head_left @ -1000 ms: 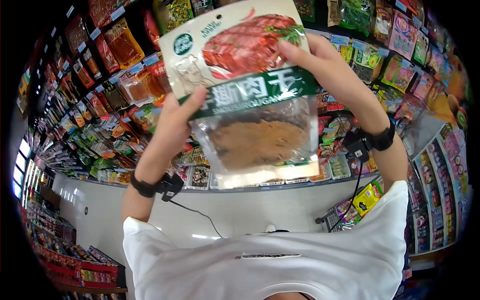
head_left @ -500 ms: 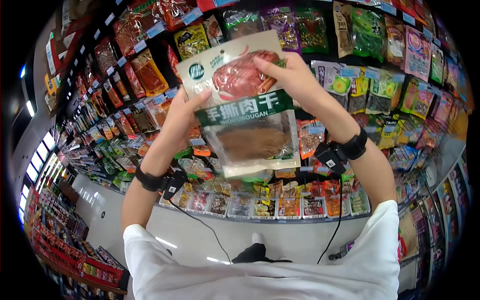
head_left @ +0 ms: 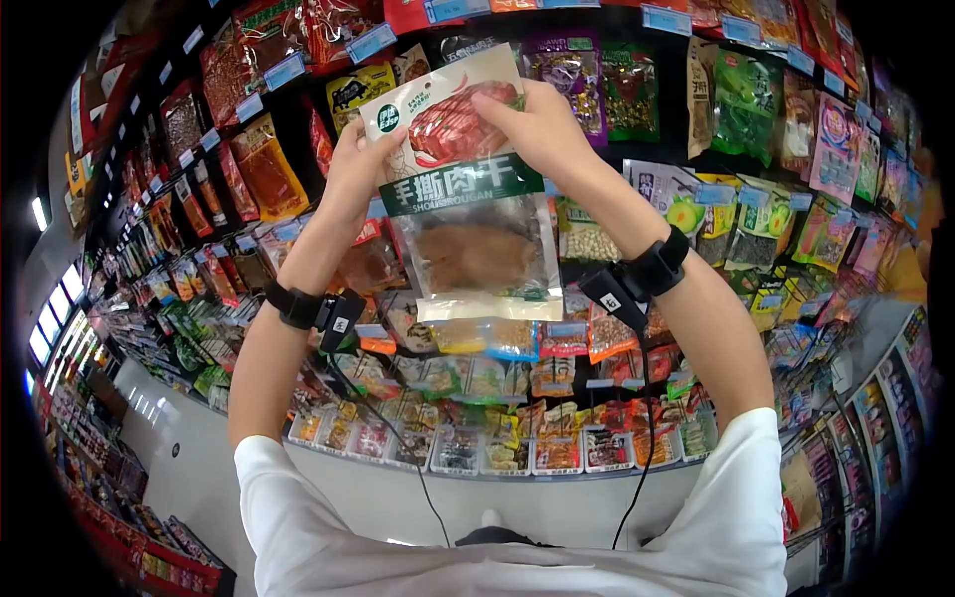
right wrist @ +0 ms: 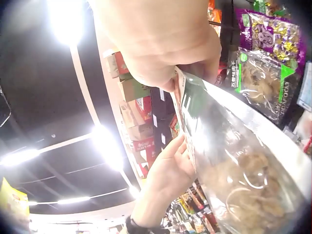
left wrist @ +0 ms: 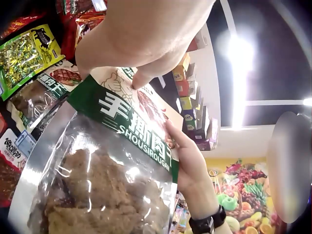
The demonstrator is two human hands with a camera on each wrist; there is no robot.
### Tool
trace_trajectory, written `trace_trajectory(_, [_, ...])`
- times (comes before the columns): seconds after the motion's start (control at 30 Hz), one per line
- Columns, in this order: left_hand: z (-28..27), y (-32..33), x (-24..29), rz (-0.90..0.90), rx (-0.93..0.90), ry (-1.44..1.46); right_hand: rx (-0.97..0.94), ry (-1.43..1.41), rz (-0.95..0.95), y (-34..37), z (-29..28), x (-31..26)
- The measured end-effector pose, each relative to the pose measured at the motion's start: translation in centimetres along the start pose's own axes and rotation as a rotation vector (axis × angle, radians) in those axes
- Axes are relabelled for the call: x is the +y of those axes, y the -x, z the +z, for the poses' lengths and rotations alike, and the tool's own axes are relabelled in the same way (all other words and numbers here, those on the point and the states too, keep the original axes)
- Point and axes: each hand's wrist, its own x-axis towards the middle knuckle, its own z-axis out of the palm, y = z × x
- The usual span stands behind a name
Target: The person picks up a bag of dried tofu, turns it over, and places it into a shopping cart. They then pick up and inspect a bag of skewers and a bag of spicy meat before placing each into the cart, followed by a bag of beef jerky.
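Observation:
A pouch of dried meat (head_left: 468, 189) with a green band and clear lower window is held upright between both hands in the head view. The left hand (head_left: 356, 164) pinches its upper left edge, thumb on the front. My right hand (head_left: 537, 124) grips the upper right edge, its thumb over the meat picture. The left wrist view shows the pouch (left wrist: 107, 180) close up, with the left hand (left wrist: 141, 39) at its top. In the right wrist view the right hand (right wrist: 161, 44) holds the pouch (right wrist: 243, 170) by its edge; fingers behind it are partly hidden.
Hanging snack packets, such as a green bag (head_left: 744, 104) and a purple bag (head_left: 572, 80), fill the shelves behind the pouch. Lower down stand white bins (head_left: 557, 456) of small packs. Cables hang from both wrist cameras.
Both hands have moved with the pouch slightly left and away from the camera, so it looks smaller. The view has shifted, showing more of the shelves and lower bins.

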Motion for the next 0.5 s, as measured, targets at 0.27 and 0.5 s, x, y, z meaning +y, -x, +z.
trace_trajectory(0.27, [-5.1, -10.0, -5.0, 0.205, 0.106, 0.034, 0.048, -0.010, -0.018, -8.3, 6.5, 5.0])
trace_trajectory(0.5, [-8.6, -16.7, -8.1, 0.339, 0.033, -0.025, 0.092, -0.088, 0.041, -12.6, 10.6, 9.2])
